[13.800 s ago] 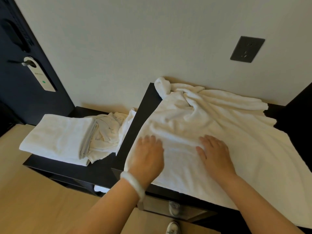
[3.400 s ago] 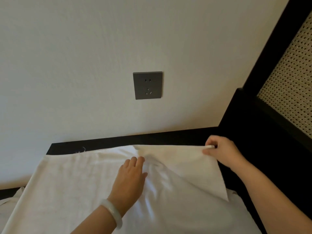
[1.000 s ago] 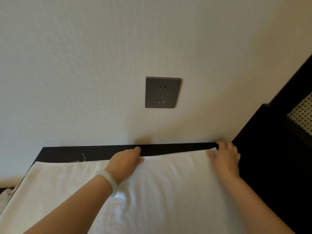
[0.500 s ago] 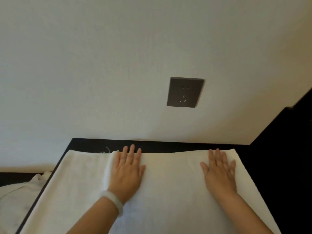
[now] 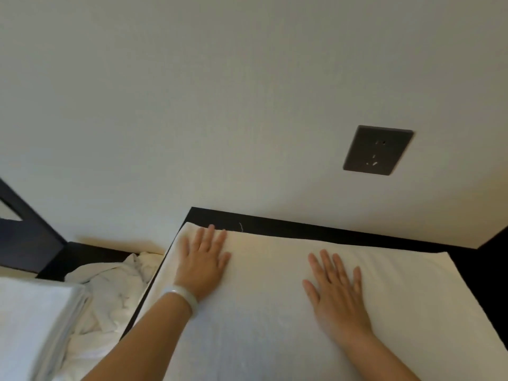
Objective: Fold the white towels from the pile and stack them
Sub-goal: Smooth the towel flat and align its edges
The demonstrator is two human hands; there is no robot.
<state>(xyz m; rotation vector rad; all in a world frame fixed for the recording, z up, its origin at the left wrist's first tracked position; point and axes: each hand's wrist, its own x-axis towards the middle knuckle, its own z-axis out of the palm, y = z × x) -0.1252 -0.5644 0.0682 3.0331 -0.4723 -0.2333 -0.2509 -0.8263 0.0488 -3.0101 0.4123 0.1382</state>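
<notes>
Together, left hand (image 5: 204,261) and right hand (image 5: 336,294) press the white towel (image 5: 261,320) flat.

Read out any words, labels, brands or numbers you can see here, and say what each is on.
None can be read.
The wall socket shows only plug holes, no lettering.
The spread towel, the folded stack and the bracelet show no print or tag.

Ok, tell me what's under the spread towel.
The spread towel lies on a black tabletop, visible only along the towel's far and right edges. Whatever else sits beneath is covered and unseen.
</notes>
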